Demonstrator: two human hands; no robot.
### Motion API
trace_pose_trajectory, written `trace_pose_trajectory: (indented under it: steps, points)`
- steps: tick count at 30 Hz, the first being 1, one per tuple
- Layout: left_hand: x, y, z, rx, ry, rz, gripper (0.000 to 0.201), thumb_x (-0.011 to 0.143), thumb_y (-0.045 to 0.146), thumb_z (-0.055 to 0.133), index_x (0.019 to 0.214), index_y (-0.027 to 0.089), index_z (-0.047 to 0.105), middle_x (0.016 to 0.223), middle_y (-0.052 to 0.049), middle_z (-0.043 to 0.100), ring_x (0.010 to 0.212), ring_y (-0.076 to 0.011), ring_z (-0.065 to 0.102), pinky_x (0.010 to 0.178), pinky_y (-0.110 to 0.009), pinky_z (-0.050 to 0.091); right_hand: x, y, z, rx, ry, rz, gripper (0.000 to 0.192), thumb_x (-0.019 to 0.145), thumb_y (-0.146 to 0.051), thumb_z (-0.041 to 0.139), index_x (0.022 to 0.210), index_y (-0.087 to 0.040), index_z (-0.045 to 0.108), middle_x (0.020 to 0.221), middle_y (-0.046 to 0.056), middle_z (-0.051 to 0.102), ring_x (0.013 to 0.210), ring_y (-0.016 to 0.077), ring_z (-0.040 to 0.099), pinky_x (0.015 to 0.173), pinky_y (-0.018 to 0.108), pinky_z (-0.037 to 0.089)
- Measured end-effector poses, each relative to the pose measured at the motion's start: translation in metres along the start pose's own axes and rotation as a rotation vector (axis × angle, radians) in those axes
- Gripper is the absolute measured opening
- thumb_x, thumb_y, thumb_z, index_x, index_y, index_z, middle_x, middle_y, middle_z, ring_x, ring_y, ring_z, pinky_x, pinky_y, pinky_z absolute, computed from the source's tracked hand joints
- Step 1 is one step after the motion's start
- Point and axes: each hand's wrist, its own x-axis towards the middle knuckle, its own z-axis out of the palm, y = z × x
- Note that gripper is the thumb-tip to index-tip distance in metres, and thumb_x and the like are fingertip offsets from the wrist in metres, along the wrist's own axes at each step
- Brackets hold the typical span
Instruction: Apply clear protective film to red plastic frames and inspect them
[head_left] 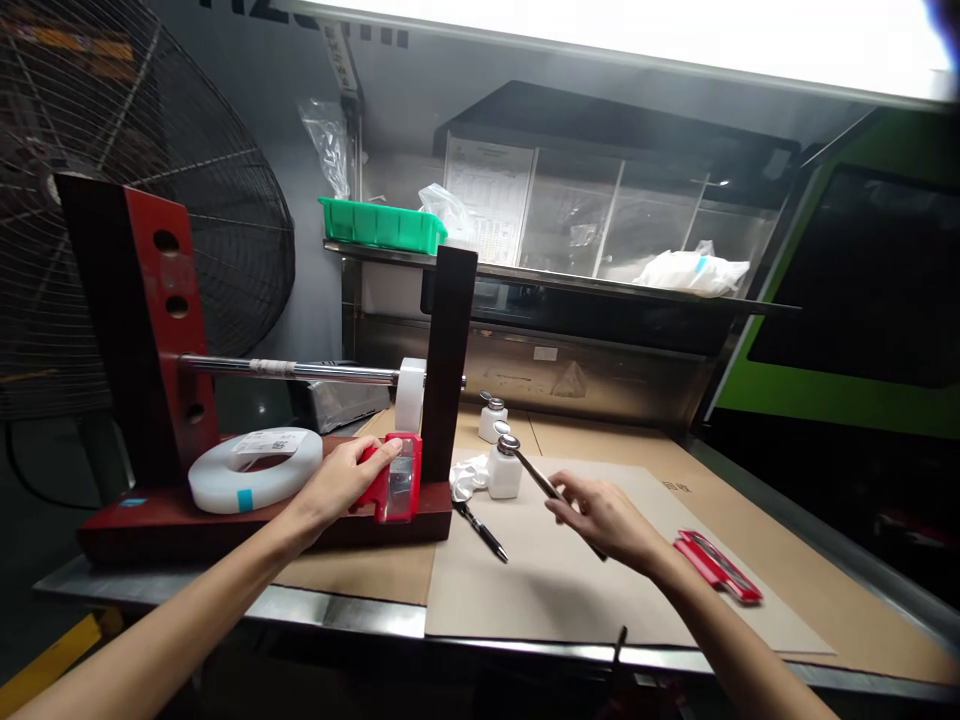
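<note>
Two hands work at the counter. The left hand closes around a small red-and-clear cutter block at the base of the red tape stand, fingers curled over its top. It looks like rigid plastic, light, probably slick on the clear face, best gripped by the red sides. The right hand pinches a thin dark tool between fingertips; its tip points toward 11 o'clock at the white pump bottle. The tool seems stiff and slim, easy to roll, held near its rear. A white tape roll lies at 9 o'clock from the left hand, and a red case at 3 o'clock from the right.
</note>
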Motion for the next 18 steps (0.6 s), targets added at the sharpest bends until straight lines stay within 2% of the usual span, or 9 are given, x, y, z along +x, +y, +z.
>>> trace_pose_trajectory:
  steps: [3,6,8,11,14,18]
  points:
    - [0.000,-0.002,-0.001,0.009,0.002,0.018,0.054,0.069,0.070,0.051,0.068,0.018,0.042,0.054,0.004,0.041,0.049,-0.0101,0.037,0.042,-0.020,0.028,0.013,-0.030,-0.014,-0.038,0.292,-0.212,0.021,0.092,-0.033,0.048,0.106,-0.022,0.060,0.082,0.000,0.067,0.065,0.0123,0.055,0.058,0.024,0.031]
    - [-0.001,-0.002,-0.003,0.003,-0.008,0.017,0.051,0.072,0.069,0.050,0.073,0.017,0.045,0.059,0.003,0.043,0.052,-0.0109,0.038,0.043,-0.020,0.026,0.033,-0.063,-0.020,-0.242,0.430,-0.366,0.020,0.094,-0.030,0.045,0.101,-0.022,0.063,0.079,0.001,0.065,0.064,0.0126,0.055,0.054,0.025,0.025]
    - [-0.002,-0.001,-0.004,-0.003,-0.010,0.028,0.050,0.072,0.067,0.051,0.073,0.017,0.047,0.062,0.002,0.045,0.055,-0.0110,0.040,0.046,-0.020,0.029,0.047,-0.080,-0.022,-0.354,0.436,-0.421,0.023,0.096,-0.030,0.041,0.097,-0.023,0.063,0.076,0.001,0.064,0.064,0.0126,0.055,0.051,0.026,0.020]
    - [-0.003,0.001,-0.005,-0.006,-0.004,0.028,0.050,0.070,0.066,0.053,0.073,0.016,0.050,0.062,0.002,0.045,0.056,-0.0105,0.038,0.049,-0.021,0.030,0.062,-0.096,-0.022,-0.462,0.374,-0.453,0.025,0.097,-0.025,0.037,0.095,-0.023,0.061,0.075,0.000,0.062,0.063,0.0124,0.055,0.048,0.027,0.015]
    - [-0.003,0.002,-0.005,-0.005,-0.001,-0.006,0.052,0.068,0.067,0.053,0.080,0.016,0.054,0.058,0.003,0.044,0.052,-0.0113,0.036,0.045,-0.021,0.025,0.069,-0.101,-0.021,-0.505,0.305,-0.449,0.026,0.095,-0.017,0.035,0.096,-0.022,0.061,0.077,0.002,0.063,0.065,0.0125,0.055,0.048,0.028,0.014]
    - [-0.001,-0.001,-0.005,-0.022,-0.003,-0.036,0.056,0.065,0.070,0.053,0.081,0.016,0.053,0.060,0.002,0.044,0.053,-0.0118,0.039,0.046,-0.021,0.028,0.071,-0.099,-0.020,-0.503,0.250,-0.452,0.026,0.094,-0.015,0.034,0.097,-0.020,0.060,0.080,0.003,0.063,0.065,0.0130,0.056,0.048,0.029,0.015]
